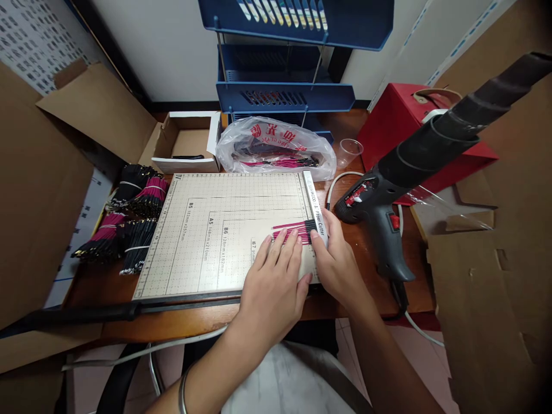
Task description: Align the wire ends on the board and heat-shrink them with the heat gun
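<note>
A bundle of pink wires with black ends lies side by side on the cream board of a paper cutter. Its black ends sit at the metal rail on the board's right edge. My left hand rests flat over the near part of the wires, fingers stretched out and holding nothing. At the rail's near end, my right hand closes around the board edge, its thumb inside by the black ends and its forefinger along the outside. Its other fingers are hidden.
Banded wire bundles lie left, beside an open white box. Behind the cutter are a plastic bag, a clear cup and blue trays. A heat gun stands right, before a red box. The cutter's handle extends left.
</note>
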`<action>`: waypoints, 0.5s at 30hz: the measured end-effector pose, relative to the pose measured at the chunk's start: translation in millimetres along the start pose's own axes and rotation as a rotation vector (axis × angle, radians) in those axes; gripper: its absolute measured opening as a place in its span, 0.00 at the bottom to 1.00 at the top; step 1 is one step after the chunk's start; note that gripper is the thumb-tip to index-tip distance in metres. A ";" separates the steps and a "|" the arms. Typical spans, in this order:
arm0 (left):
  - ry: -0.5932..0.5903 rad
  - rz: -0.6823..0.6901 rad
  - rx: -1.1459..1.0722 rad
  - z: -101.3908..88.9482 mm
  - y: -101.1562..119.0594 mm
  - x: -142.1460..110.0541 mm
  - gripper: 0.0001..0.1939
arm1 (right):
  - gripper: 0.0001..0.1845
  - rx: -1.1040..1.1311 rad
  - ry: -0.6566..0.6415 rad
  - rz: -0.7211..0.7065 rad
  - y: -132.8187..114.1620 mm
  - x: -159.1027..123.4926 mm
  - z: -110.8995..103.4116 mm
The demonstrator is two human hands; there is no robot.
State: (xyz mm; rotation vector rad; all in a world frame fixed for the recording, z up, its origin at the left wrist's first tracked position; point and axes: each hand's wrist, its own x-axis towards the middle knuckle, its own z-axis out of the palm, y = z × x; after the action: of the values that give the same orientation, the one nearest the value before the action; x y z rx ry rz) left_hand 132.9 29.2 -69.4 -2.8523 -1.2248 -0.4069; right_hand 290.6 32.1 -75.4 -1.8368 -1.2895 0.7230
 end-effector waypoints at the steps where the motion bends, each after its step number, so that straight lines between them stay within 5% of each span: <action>1: 0.003 0.005 -0.001 0.5 -0.2 0.2 0.29 | 0.32 -0.015 0.014 0.012 -1.4 0.7 1.2; 15: -0.045 0.118 -0.019 0.1 -9.0 3.4 0.34 | 0.32 0.108 0.013 0.001 -1.5 6.3 0.9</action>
State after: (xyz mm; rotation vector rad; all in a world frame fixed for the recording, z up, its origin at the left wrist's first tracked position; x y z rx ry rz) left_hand 128.7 37.9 -69.5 -2.9466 -1.0571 -0.3543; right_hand 291.2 38.6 -74.9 -1.7524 -1.2174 0.7652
